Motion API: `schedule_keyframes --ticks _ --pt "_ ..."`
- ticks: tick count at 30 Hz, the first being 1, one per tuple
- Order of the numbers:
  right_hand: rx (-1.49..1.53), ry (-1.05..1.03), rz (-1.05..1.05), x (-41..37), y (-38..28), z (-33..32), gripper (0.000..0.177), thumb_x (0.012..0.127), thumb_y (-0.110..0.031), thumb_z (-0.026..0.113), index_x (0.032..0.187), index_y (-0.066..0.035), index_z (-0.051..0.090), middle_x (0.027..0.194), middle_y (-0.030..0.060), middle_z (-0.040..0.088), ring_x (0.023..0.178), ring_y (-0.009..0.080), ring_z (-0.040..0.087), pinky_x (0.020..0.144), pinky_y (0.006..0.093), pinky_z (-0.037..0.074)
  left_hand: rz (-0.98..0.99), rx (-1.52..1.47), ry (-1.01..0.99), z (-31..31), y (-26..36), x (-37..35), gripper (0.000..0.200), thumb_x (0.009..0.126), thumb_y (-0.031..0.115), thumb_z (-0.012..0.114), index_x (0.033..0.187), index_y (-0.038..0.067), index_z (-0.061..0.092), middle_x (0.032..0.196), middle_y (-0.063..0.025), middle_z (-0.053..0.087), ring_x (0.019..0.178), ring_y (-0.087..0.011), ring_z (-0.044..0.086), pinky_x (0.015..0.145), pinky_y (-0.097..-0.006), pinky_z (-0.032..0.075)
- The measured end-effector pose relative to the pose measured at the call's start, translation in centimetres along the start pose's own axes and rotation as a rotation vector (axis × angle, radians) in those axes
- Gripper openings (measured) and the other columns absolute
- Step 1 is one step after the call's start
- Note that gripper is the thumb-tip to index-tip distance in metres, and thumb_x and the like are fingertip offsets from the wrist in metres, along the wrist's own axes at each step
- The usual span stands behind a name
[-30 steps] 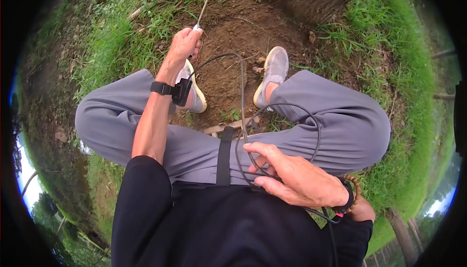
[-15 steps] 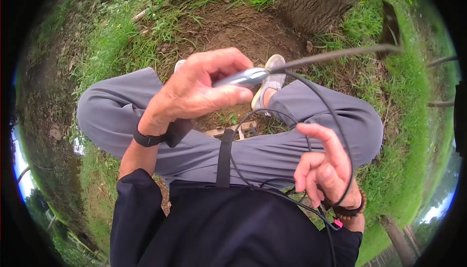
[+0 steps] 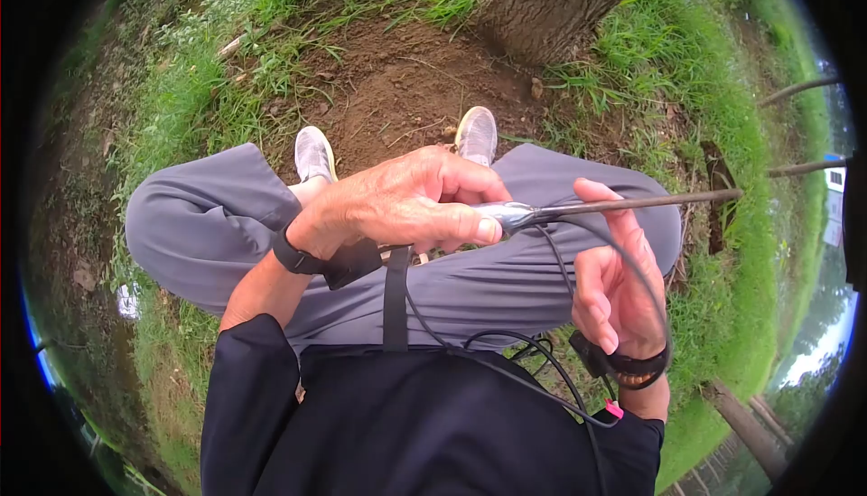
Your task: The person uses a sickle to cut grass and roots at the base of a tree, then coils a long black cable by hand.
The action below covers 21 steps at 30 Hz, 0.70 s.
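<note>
Your left hand [image 3: 406,207] clenches the metal tool [image 3: 686,198], its long rod lying level and pointing to three o'clock; your right hand [image 3: 619,288] waits half-open beneath it.

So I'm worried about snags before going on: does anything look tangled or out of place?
Yes: the thin black cable trails from beside the silver-handled tool with a thin dark rod, gripped in the left hand, arcs round the open right hand and bunches in loose loops on the lap. Nothing looks damaged.
</note>
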State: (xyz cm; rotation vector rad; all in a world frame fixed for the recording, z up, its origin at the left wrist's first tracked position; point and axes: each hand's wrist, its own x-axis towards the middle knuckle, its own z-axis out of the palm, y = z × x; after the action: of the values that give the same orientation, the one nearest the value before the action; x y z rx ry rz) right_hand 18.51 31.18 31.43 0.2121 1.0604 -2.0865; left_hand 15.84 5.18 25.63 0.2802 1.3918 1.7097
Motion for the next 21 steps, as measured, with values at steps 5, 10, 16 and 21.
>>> schedule_keyframes --ticks 5,10,16,21 --pt "-0.291 0.029 -0.162 -0.2 1.0 -1.4 0.037 0.101 -0.031 0.042 0.123 -0.001 0.042 0.058 0.008 0.052 0.037 0.0099 0.044 0.034 0.0205 0.036 0.128 0.095 -0.059 0.0 -0.8 0.9 0.036 0.088 0.03 0.067 0.109 0.002 0.064 0.077 -0.0026 0.064 0.062 -0.0077 0.057 0.051 -0.0226 0.045" --pt "-0.282 0.075 -0.328 -1.4 1.2 -1.1 0.031 0.101 -0.027 0.042 0.107 0.001 0.051 0.066 0.0074 0.052 0.049 0.0144 0.052 0.047 0.0264 0.046 0.269 -0.069 0.186 -4.2 -1.5 0.6 0.047 0.093 0.042 0.055 0.11 -0.001 0.061 0.084 -0.0071 0.066 0.067 -0.0114 0.062 0.056 -0.0229 0.05" --pt "-0.201 -0.159 -0.158 -2.6 2.8 -0.8 0.039 0.099 -0.035 0.044 0.098 0.002 0.056 0.095 0.0199 0.054 0.093 0.0302 0.059 0.087 0.0516 0.049 0.018 0.131 0.366 -7.3 -5.3 0.6 0.034 0.097 0.031 0.051 0.109 -0.001 0.058 0.084 -0.0078 0.065 0.068 -0.0124 0.065 0.056 -0.0238 0.053" --pt "-0.041 -0.347 0.082 -3.3 3.5 -0.6 0.042 0.099 -0.037 0.043 0.106 0.002 0.059 0.103 0.0219 0.055 0.1 0.0325 0.058 0.09 0.051 0.048 -0.034 0.075 0.528 -9.8 -11.0 2.8 0.035 0.097 0.029 0.048 0.112 -0.002 0.054 0.092 -0.0095 0.062 0.073 -0.0163 0.065 0.059 -0.0267 0.054"
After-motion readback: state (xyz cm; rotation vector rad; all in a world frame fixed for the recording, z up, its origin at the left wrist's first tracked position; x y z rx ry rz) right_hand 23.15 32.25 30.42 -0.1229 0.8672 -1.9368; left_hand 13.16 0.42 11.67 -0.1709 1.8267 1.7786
